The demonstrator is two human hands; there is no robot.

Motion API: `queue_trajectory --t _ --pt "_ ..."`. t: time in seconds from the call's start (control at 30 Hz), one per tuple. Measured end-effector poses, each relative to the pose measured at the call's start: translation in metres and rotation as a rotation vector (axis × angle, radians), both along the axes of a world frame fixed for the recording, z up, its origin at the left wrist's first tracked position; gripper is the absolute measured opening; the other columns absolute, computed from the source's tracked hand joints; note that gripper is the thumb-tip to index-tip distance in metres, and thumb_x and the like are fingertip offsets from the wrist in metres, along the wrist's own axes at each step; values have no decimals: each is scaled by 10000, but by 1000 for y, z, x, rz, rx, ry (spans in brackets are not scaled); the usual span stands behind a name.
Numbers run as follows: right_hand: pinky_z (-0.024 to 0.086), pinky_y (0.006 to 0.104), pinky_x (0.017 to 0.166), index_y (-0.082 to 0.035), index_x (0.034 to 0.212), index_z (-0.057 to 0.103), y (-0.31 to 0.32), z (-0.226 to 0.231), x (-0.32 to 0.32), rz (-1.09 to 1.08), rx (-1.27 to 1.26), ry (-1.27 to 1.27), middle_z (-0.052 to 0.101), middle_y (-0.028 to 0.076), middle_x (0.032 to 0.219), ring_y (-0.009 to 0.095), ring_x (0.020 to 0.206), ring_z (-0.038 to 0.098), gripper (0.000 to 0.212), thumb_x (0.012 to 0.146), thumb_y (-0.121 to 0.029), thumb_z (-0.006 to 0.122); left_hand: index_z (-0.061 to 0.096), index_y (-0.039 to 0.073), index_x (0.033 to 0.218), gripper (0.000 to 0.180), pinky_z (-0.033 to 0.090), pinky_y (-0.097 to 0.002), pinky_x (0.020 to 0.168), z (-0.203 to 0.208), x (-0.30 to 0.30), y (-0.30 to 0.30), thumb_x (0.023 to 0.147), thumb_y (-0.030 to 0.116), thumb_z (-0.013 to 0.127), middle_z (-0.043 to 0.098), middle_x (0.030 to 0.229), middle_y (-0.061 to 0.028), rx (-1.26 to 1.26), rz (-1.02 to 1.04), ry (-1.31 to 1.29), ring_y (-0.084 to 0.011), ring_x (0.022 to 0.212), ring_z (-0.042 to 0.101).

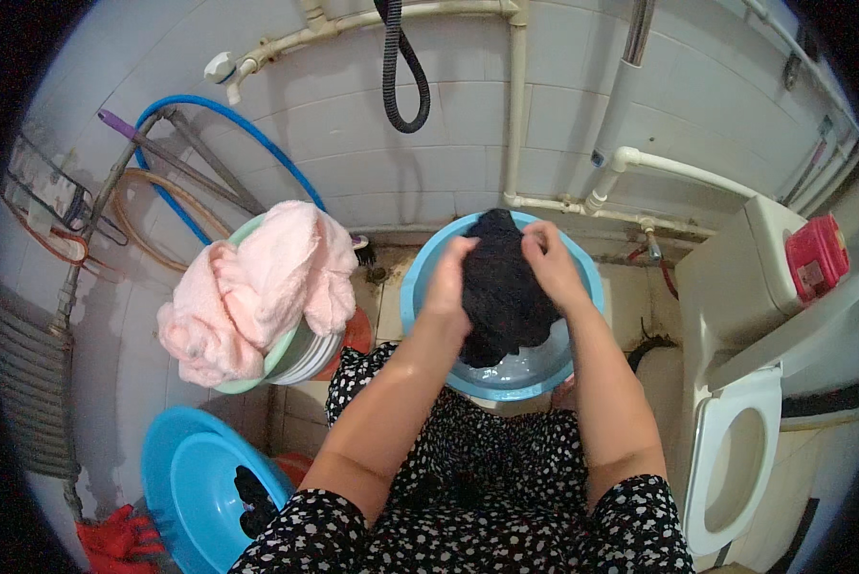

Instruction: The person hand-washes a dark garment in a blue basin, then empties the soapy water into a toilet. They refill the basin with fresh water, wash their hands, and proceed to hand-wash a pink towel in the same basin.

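Note:
A piece of black cloth (499,297) is spread between my hands above a light blue basin (511,392). Its left edge is gripped by my left hand (448,282), which is slightly smeared. My right hand (554,265) has its fingers curled on the upper right edge of the cloth. The lower end of the cloth hangs down over the basin, where some clear water (530,366) shows. Whether that end touches the water I cannot tell.
Left of the basin, a pink fluffy towel (267,282) is heaped on a pale green basin (278,356). Nearer stands a blue basin (200,478) with dark cloth (254,502) inside. Red gloves (118,540) hang at the lower left. A toilet (736,469) stands right; a black hose (401,86) hangs ahead.

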State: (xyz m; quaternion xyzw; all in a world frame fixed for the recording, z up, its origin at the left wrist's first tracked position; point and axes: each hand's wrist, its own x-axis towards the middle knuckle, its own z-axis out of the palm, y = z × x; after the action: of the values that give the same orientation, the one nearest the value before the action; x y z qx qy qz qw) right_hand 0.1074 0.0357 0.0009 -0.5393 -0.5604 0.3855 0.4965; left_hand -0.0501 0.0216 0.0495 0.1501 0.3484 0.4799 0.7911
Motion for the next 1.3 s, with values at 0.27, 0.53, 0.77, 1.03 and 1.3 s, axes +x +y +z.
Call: queue_trajectory --t 0.27,0.53,0.77,1.03,1.3 --pt "387 329 927 -31 1186 511 -23 -21 1 428 -408 -281 593 139 1079 221 1023 540 604 644 -186 727 580 48 1083 382 461 -376 829 15 -42 24 766 251 514 615 1018 -102 254 139 -125 -255 912 587" --pt "476 340 750 -7 1143 502 -10 -21 24 -102 -252 683 600 110 961 232 844 590 422 721 6 522 586 15 1071 370 464 -379 841 8 -77 38 802 265 545 629 1014 -104 107 105 41 -252 912 596" --pt "473 395 840 -39 1090 534 -7 15 14 -113 13 1418 590 114 1070 261 937 578 305 831 -185 468 352 25 1315 558 350 -361 985 -54 -16 22 910 394 455 407 1323 -143 174 -205 397 -254 1180 426" --pt "387 537 948 -79 1227 465 4 23 25 225 252 1302 583 143 1074 351 992 564 430 826 -234 478 256 48 1367 771 334 -524 958 -26 0 -17 843 563 492 304 1377 -158 -33 -265 368 -285 1305 232" --pt "367 393 975 -25 892 661 -29 61 -17 1046 148 287 663 96 941 243 938 597 293 602 -52 633 497 70 1195 659 451 -414 882 -19 -12 -9 875 619 321 553 1151 -125 7 -457 -332 -245 1016 556"
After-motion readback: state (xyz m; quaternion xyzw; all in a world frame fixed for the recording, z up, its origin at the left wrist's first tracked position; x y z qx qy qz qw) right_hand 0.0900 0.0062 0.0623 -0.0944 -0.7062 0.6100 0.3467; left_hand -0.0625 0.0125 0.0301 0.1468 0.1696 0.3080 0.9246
